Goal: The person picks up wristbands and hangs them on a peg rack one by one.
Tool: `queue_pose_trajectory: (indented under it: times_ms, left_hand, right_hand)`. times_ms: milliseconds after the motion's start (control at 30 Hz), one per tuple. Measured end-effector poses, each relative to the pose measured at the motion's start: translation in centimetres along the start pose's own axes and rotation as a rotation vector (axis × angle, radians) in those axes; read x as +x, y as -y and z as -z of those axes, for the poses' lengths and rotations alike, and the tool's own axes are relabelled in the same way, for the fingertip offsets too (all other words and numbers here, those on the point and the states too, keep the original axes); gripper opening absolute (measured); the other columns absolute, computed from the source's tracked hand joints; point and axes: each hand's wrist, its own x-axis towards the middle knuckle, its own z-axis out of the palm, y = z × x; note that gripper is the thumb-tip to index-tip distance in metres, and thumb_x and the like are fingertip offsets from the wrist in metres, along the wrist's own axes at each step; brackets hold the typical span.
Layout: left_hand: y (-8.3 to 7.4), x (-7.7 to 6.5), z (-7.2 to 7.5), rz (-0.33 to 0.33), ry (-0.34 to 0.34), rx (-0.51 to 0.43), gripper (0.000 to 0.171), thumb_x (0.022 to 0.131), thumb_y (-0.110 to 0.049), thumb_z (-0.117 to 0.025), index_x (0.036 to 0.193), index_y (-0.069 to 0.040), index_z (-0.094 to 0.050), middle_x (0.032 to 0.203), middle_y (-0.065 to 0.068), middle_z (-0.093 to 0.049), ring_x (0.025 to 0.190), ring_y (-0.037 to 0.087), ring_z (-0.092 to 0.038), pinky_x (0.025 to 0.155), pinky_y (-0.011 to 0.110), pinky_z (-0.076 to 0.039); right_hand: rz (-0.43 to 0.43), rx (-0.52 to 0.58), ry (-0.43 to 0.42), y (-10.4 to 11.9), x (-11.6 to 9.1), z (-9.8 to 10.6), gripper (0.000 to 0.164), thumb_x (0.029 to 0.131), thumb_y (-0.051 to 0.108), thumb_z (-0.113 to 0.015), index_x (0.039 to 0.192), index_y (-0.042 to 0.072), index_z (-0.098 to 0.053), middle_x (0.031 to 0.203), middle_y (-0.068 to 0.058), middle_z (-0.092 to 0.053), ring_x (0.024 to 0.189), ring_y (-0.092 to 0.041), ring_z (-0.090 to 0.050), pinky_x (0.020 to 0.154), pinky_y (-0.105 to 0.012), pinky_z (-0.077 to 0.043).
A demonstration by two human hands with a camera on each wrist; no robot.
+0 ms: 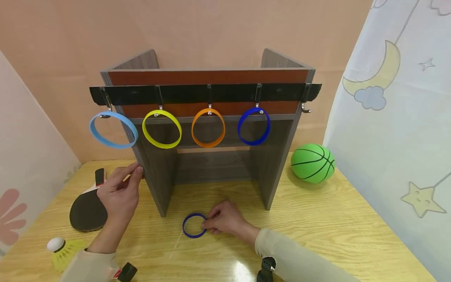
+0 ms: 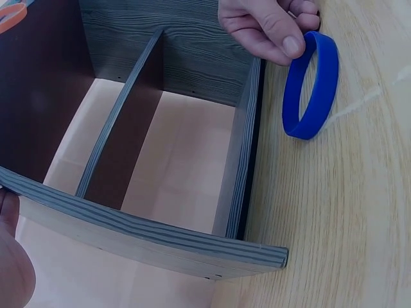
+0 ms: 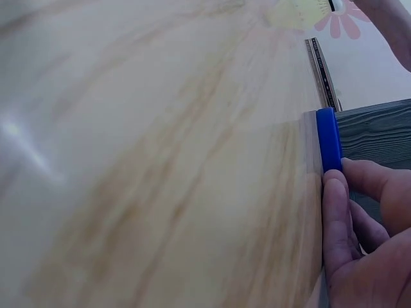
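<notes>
A dark blue silicone wristband (image 1: pixel 195 236) is pinched between the thumb and fingers of my right hand (image 1: pixel 225 217), low over the table in front of the grey wooden shelf (image 1: pixel 278 168). The left wrist view shows this blue wristband (image 2: pixel 322 90) tilted on its edge. My left hand (image 1: pixel 121 190) grips the shelf's left side panel, thumb and forefinger at its edge. Across the shelf front runs a black strip with hooks. From these hang a light blue wristband (image 1: pixel 118 146), a yellow wristband (image 1: pixel 162 145), an orange wristband (image 1: pixel 208 145) and another dark blue wristband (image 1: pixel 254 142).
The rightmost hook (image 1: pixel 305 109) bears no band. A green ball (image 1: pixel 312 163) with black lines sits right of the shelf. On the left lie a black table tennis paddle (image 1: pixel 88 211) and a yellow shuttlecock (image 1: pixel 68 252). Patterned cloth hangs at both sides.
</notes>
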Motion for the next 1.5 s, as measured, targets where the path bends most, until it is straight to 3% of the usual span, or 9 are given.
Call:
queue_pose_trajectory:
  times_ms: [467,900,1067,1267,1500]
  left_hand:
    - [0.0,0.1,-0.2,0.000,-0.019,-0.002,0.013,0.076,0.024,-0.062,0.088,0.028,-0.060,0.079,0.017,-0.068,0.069,0.016,-0.064,0.070,0.021,-0.055]
    - [-0.2,0.1,-0.3,-0.009,-0.016,0.008,0.015,0.078,0.018,-0.066,0.088,0.027,-0.061,0.078,0.021,-0.066,0.069,0.016,-0.064,0.070,0.020,-0.055]
    - [-0.3,0.2,-0.5,-0.011,-0.007,-0.014,0.017,0.079,0.016,-0.067,0.089,0.027,-0.060,0.077,0.021,-0.066,0.069,0.016,-0.064,0.072,0.022,-0.055]
    - [-0.2,0.3,-0.7,-0.018,-0.013,-0.025,0.016,0.078,0.016,-0.068,0.088,0.027,-0.061,0.077,0.022,-0.065,0.068,0.016,-0.064,0.070,0.021,-0.055]
    - [-0.4,0.2,-0.6,-0.012,-0.016,0.002,0.016,0.079,0.016,-0.068,0.088,0.027,-0.061,0.077,0.020,-0.066,0.068,0.015,-0.063,0.069,0.020,-0.055]
  right_hand:
    - [-0.008,0.101,-0.031,-0.2,0.2,-0.1,0.007,0.070,-0.004,-0.073,0.075,-0.004,-0.067,0.061,-0.015,-0.064,0.054,-0.024,-0.065,0.051,-0.033,-0.057]
    - [0.011,0.157,0.010,-0.9,-0.5,0.5,0.008,0.073,-0.001,-0.072,0.077,-0.004,-0.066,0.063,-0.014,-0.064,0.053,-0.019,-0.064,0.051,-0.029,-0.056]
    - [0.015,0.226,0.060,-1.3,-1.1,1.3,0.010,0.075,-0.002,-0.072,0.080,-0.007,-0.065,0.065,-0.016,-0.065,0.053,-0.018,-0.063,0.050,-0.025,-0.055]
    - [-0.001,0.317,0.133,-1.5,-2.2,2.8,0.010,0.077,-0.006,-0.070,0.082,-0.009,-0.062,0.072,-0.018,-0.065,0.061,-0.022,-0.067,0.057,-0.027,-0.057]
    - [0.011,0.364,0.148,-1.0,-3.6,5.0,0.008,0.077,-0.008,-0.070,0.078,-0.003,-0.064,0.076,-0.018,-0.064,0.069,-0.026,-0.068,0.064,-0.030,-0.057]
